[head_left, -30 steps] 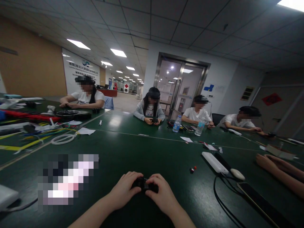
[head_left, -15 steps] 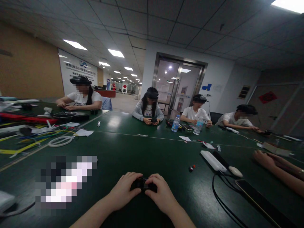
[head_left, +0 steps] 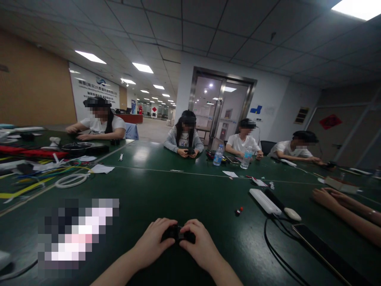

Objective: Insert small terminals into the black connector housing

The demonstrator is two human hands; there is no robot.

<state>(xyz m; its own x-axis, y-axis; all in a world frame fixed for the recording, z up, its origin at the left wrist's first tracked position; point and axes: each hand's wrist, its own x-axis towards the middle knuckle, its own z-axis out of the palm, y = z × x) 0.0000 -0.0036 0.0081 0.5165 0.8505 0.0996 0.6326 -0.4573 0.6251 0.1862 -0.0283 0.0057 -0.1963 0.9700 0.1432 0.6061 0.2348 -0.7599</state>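
Observation:
Just above the green table (head_left: 208, 206), a small black object (head_left: 180, 235) sits between both my hands at the near middle. Its exact kind is hard to make out, since my fingers cover much of it. My left hand (head_left: 155, 239) grips its left end with thumb in front and fingers over the top. On the other end, my right hand (head_left: 199, 240) is closed with thumb and forefinger near the middle of the object.
To the right lie a small black-and-red item (head_left: 238, 211), a white power strip (head_left: 264, 201), cables and a dark phone (head_left: 315, 246). A pixelated item (head_left: 80, 234) lies left, beyond it coiled white cable (head_left: 71, 180). Co-workers sit around; a co-worker's hands (head_left: 327, 197) rest at right.
The view has turned slightly to the right. My hands stay on the black object, with the right fingers shifted a little on it.

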